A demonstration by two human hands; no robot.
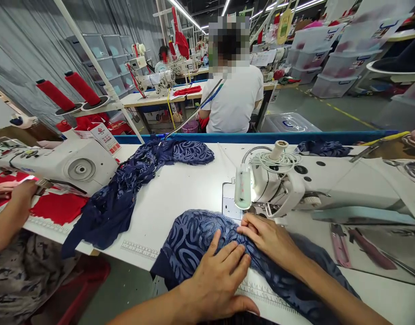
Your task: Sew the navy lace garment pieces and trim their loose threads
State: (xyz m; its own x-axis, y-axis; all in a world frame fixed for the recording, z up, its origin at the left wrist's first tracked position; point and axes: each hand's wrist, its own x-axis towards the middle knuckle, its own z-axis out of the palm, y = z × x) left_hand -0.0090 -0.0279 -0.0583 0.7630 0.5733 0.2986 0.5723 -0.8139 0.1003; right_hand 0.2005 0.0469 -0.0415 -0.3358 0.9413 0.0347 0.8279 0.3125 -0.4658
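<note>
Under both your hands, on the bench (173, 189), lies the lace (185, 243), its long axis running from beyond your left hand (219, 275) toward the lower right. Your right hand (271, 239) is nearer the machine (315, 180), fingertips bent onto the lace; whether they pinch cannot be told. Your left rests flat, fingers spread. Lace: navy, scroll-patterned, puckered between the hands.

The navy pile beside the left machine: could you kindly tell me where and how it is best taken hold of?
Probably pinch the navy pile by its patterned end, coming from the right: that end sticks out rightward, away from the left machine, while the rest is bunched up.
</note>
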